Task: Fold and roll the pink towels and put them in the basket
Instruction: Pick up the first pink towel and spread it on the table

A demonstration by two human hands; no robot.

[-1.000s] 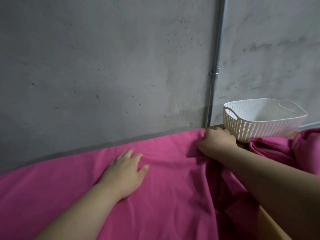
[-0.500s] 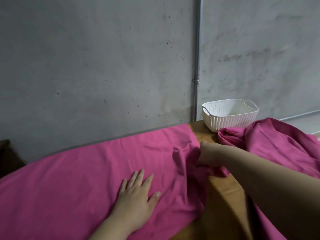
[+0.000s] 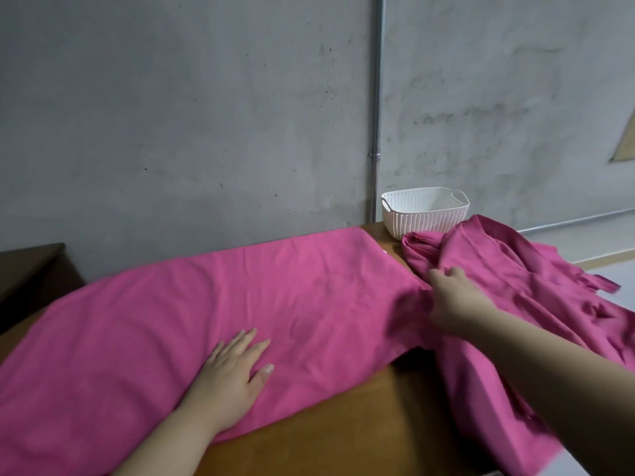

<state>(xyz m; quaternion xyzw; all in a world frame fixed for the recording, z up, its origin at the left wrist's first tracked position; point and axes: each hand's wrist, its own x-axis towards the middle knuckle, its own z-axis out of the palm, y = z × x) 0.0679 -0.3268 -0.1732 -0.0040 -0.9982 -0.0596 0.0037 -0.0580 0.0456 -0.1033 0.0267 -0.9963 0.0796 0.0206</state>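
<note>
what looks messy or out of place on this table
The crumpled pink towel on the right is an unfolded heap. It is bunched right in front of the white perforated plastic basket and seems to droop over the brown wooden table edge. The spread pink towel lies flat, only lightly wrinkled.

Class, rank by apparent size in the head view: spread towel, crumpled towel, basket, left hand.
1. spread towel
2. crumpled towel
3. left hand and basket: look alike, hand nearer the camera, so unranked.

no text, no labels (nothing legible anywhere)
</note>
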